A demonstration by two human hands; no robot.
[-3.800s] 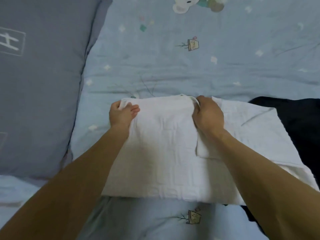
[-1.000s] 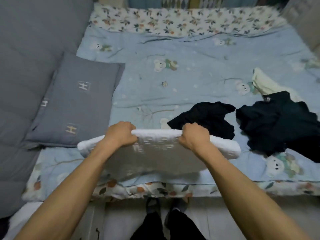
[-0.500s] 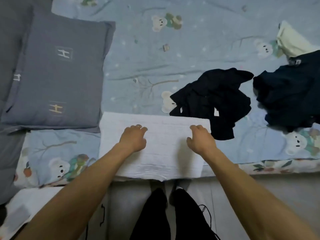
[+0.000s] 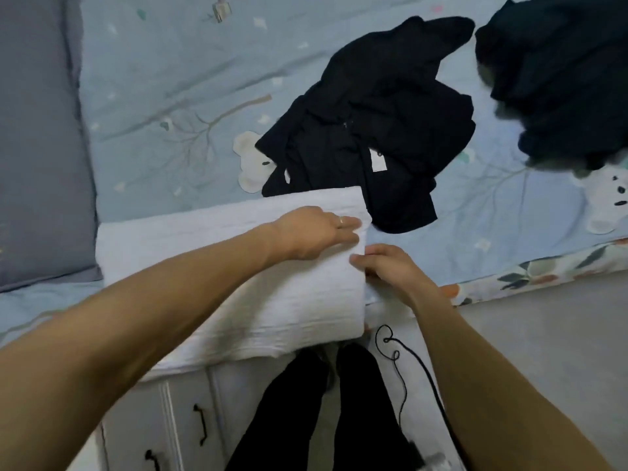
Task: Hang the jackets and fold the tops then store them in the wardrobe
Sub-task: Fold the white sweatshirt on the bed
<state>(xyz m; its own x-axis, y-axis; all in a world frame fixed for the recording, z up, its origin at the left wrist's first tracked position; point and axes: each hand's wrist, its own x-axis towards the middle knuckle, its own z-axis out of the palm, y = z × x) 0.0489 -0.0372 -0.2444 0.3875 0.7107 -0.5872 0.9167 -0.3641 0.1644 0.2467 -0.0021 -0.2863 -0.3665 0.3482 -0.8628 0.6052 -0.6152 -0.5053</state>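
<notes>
Blue bedding (image 4: 176, 96) printed with bears and bare branches fills most of your view, with a grey pillow (image 4: 40, 137) along its left side and a white drawer front (image 4: 190, 419) under the near edge. Two dark garments lie crumpled on the cover: the black garment (image 4: 384, 124) sits just beyond the fold you are working on, its lower hem just beside the far right corner, and the second dark heap (image 4: 557, 79) is well apart at the upper right.

Your white top (image 4: 238, 283) lies folded into a thick rectangle at the bed's near edge, and its front part overhangs the mattress above the drawers. Your left hand (image 4: 316, 231) rests flat on its far right corner, fingers straight and pressing down. Your right hand (image 4: 390, 266) is at the right side edge, fingers loosely curled against the cloth; whether they pinch a layer, you cannot tell from here.

The overhang looks like the main risk: if you lift or tug at the right side while the weight hangs forward, the stack could slide off or the layers could slip apart. Dragging it toward the black garment could also snag that hem. A thin black cord (image 4: 401, 365) dangles near your legs and might catch as you turn toward the wardrobe.
</notes>
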